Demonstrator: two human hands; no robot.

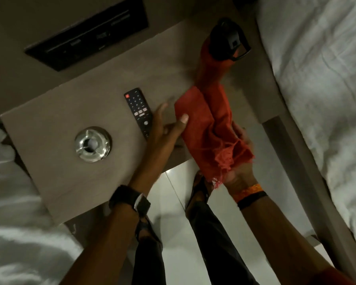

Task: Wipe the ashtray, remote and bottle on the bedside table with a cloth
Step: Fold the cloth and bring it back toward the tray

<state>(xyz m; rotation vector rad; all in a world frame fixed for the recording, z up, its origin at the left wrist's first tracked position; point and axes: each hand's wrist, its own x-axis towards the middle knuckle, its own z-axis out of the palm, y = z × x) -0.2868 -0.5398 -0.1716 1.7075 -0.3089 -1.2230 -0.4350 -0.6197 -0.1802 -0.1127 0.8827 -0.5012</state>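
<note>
A red cloth [206, 124] is stretched between my two hands over the right part of the bedside table [56, 161]. My left hand [167, 128] pinches its folded left edge with the thumb on top. My right hand [238, 171] grips its frayed lower end at the table's front edge. Behind the cloth stands a red bottle [212, 64] with a black cap and carry loop. A black remote [139, 111] lies just left of my left hand. A round metal ashtray [93, 144] sits further left.
White bedding [321, 79] lies to the right and more [12, 223] at the lower left. A dark switch panel [86, 36] is set in the wall behind the table. My legs and sandalled feet [199, 192] stand on the glossy floor below.
</note>
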